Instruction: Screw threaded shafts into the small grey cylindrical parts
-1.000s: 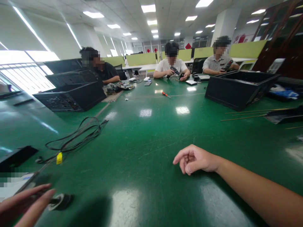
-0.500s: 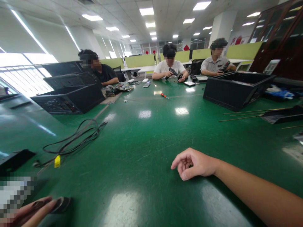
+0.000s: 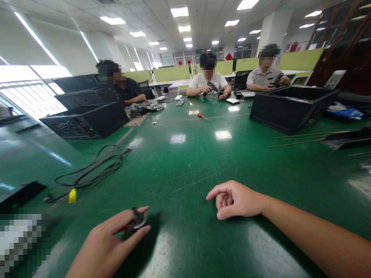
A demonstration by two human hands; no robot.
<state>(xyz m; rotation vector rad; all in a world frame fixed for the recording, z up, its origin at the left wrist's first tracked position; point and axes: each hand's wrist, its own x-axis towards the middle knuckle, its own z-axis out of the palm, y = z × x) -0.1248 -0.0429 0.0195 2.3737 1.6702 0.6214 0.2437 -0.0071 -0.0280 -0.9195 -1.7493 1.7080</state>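
Observation:
My left hand is raised over the front of the green table. Its thumb and fingers close around a small round metallic part with a dark knob-like end and a shiny rim; its exact kind is unclear. To the right, my right hand hovers just above or rests on the tabletop; which one, I cannot tell. Its index finger points left, the other fingers curl loosely, and a gap shows between thumb and index finger with nothing in it.
A black cable with a yellow tag lies at left. Black computer cases stand on the left, another case on the right. An orange screwdriver lies mid-table. Thin rods project at right. Three people sit beyond, two holding power drills.
My left hand has come from the lower left corner toward the middle, carrying the small round part. My right hand has barely moved, its index finger slightly more extended.

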